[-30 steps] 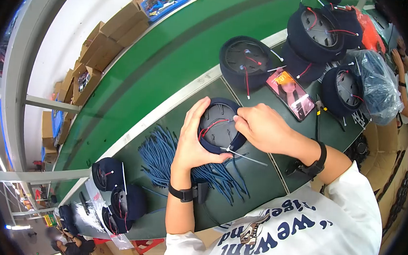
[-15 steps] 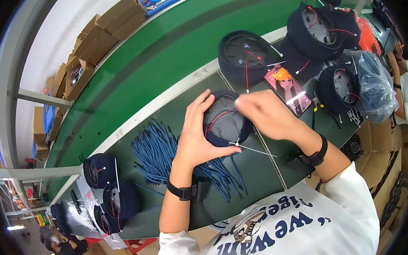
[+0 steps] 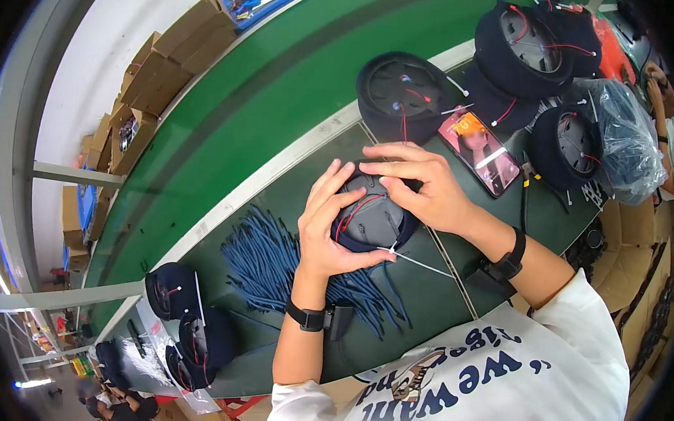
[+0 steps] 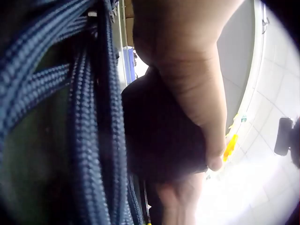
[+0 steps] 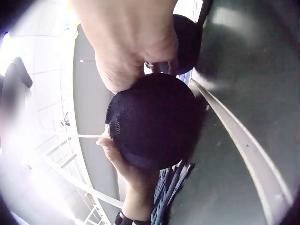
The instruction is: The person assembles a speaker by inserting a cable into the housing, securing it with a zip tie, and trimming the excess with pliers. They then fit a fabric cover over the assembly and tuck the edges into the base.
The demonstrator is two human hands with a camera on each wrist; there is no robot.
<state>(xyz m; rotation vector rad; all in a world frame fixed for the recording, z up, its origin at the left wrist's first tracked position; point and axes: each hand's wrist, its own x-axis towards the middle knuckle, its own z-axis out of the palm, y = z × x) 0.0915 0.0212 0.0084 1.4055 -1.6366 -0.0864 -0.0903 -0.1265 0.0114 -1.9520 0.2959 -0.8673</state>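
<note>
A round dark navy padded piece (image 3: 375, 222) with a grey inner plate and red wires faces up in the head view. My left hand (image 3: 326, 229) grips its left side, thumb along the near rim and fingers over the far-left edge. A white cable tie (image 3: 426, 264) sticks out beside the thumb. My right hand (image 3: 429, 187) touches the far-right rim, its fingers extended over the edge. The right wrist view shows the piece's dark outer side (image 5: 152, 122) between both hands; in the left wrist view it is a dark shape (image 4: 161, 131).
Blue braided cords (image 3: 261, 260) lie left of and under the hands. A phone (image 3: 479, 154), pliers (image 3: 526, 195) and more navy pieces (image 3: 402, 99) lie to the right, beside a plastic bag (image 3: 623, 143). Other navy pieces (image 3: 207, 341) sit at lower left.
My right hand's fingers have spread from a curled pose at the rim to lie extended over it. The left fingers have bent inward over the piece, which stays in the left grip.
</note>
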